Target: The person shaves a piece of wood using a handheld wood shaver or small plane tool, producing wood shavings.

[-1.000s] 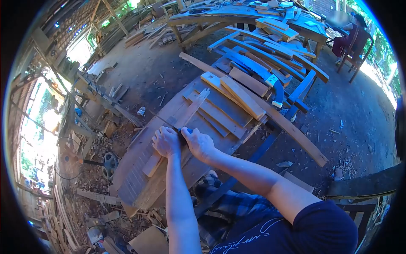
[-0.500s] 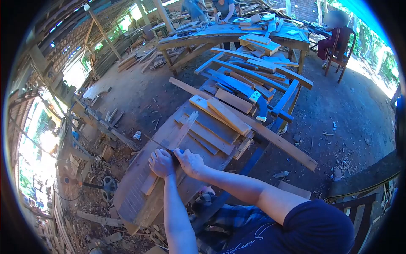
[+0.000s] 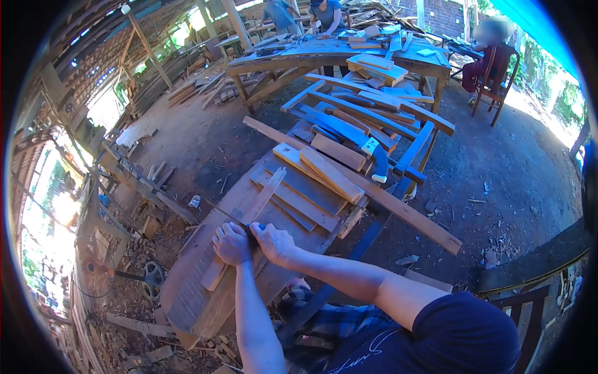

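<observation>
My right hand (image 3: 274,243) is closed around the dark handle of a handsaw. The thin saw blade (image 3: 225,212), seen nearly edge-on, reaches away to the upper left. Right beside it, my left hand (image 3: 232,244) presses down with curled fingers on a narrow wooden strip (image 3: 264,197), whose near end sticks out below the wrist. The strip lies slantwise on a wide wooden bench top (image 3: 187,293). Where the blade meets the strip is hidden by my hands.
Loose boards (image 3: 311,202) lie on the bench right of the strip. A second handsaw (image 3: 377,156) with a pale and dark handle rests on stacked wood. A long plank (image 3: 411,218) juts out rightward. Behind stand a large table (image 3: 280,59), co-workers (image 3: 327,19) and a seated person (image 3: 492,59).
The whole view has shifted slightly, so the scene sits a little further left. Both hands keep their places on the saw and the strip, with no clear stroke visible.
</observation>
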`<state>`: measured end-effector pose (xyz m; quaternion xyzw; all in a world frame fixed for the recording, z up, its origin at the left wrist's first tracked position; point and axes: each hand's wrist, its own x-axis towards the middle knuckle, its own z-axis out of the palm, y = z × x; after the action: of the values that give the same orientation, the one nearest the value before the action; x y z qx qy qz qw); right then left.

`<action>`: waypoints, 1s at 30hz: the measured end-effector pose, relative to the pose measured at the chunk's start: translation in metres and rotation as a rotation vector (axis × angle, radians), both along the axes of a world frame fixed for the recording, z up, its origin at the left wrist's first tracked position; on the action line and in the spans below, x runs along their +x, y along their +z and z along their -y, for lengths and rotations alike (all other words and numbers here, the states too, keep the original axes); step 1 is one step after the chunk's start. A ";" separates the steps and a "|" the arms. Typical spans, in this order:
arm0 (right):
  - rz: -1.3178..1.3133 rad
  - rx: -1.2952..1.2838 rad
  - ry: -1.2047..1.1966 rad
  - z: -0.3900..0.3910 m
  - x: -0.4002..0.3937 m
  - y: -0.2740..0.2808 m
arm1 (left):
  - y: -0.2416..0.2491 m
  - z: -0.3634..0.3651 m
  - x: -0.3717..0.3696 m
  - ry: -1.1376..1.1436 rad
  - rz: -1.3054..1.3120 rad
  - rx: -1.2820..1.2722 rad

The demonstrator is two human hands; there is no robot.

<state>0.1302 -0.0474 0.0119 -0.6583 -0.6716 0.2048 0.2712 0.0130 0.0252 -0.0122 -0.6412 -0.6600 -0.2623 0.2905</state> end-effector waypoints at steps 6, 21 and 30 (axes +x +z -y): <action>-0.006 0.019 0.013 0.003 0.002 0.002 | 0.003 0.003 0.002 -0.013 0.010 -0.017; -0.045 0.038 -0.031 0.002 -0.005 -0.004 | -0.001 0.000 -0.004 -0.027 -0.028 -0.017; -0.040 -0.055 -0.007 0.005 -0.003 0.008 | 0.000 0.000 -0.002 -0.023 -0.007 0.000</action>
<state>0.1269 -0.0526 0.0198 -0.6638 -0.6577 0.2355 0.2671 0.0113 0.0250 -0.0122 -0.6497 -0.6515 -0.2634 0.2897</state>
